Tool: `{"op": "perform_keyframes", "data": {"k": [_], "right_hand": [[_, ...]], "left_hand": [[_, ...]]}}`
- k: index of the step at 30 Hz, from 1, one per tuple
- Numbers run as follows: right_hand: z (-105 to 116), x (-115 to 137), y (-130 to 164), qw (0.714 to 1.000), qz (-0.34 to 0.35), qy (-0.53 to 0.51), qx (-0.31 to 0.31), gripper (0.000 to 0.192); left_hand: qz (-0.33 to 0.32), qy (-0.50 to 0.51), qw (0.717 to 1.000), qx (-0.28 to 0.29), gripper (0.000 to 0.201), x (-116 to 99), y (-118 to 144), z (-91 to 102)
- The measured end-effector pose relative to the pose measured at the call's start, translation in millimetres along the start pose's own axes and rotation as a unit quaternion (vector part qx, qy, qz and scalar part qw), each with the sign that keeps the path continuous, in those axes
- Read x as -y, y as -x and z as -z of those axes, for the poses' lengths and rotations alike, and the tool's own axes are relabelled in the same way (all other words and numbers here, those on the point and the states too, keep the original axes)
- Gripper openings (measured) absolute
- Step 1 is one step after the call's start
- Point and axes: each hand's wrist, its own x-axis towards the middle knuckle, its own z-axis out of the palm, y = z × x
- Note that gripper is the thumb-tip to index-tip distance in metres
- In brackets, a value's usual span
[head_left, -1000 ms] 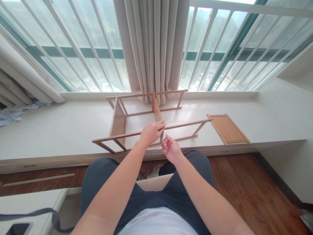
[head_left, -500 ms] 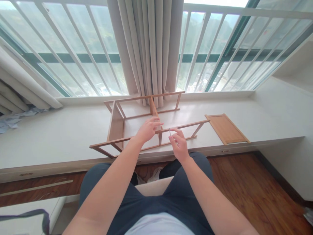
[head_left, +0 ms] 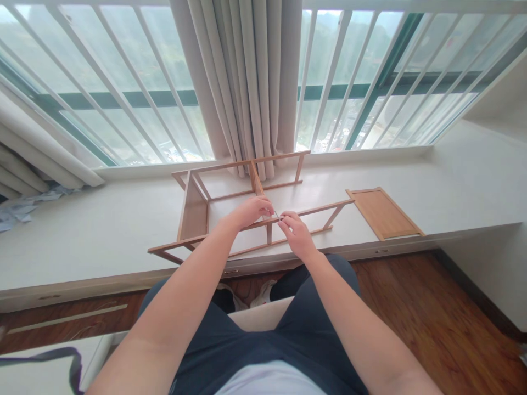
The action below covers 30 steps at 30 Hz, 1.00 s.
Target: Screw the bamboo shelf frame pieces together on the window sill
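While my left hand curls over the near rail of the wooden frame at the centre of the picture, my right hand sits just beside it, thumb and forefinger pinched narrow on a small metal pin; whether that is a screw, a nail or a slim tool I cannot tell, it is too small. My left fingers are closed loosely about the rail where the middle divider meets it, steadying the joint; the pin's tip points into that same spot.

As for progress, I judge the frame well along: two long ladder-like sides stand joined by a solid panel at the left end and a divider in the middle, all resting on the white window ledge; the right end looks open. One loose wooden panel lies flat on the ledge, right of centre and apart from the frame, so at least that piece seems left to fit, along with the fastening under my fingers.

Behind, upper centre, a beige curtain hangs before the barred window; crumpled paper lies at the far left edge.
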Motion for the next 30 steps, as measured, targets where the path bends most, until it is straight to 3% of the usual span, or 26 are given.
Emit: {"op": "perform_keyframes", "data": {"k": [25, 30], "right_hand": [[-3, 0, -8, 1.000, -0.009, 0.020, 0.005, 0.029], [0, 0, 9, 0.997, -0.018, -0.004, -0.072, 0.029]], "left_hand": [[0.005, 0.060, 0.998, 0.000, 0.019, 9, 2, 1.4], [0.039, -0.008, 0.999, -0.015, 0.023, -6, 20, 4.6]]}}
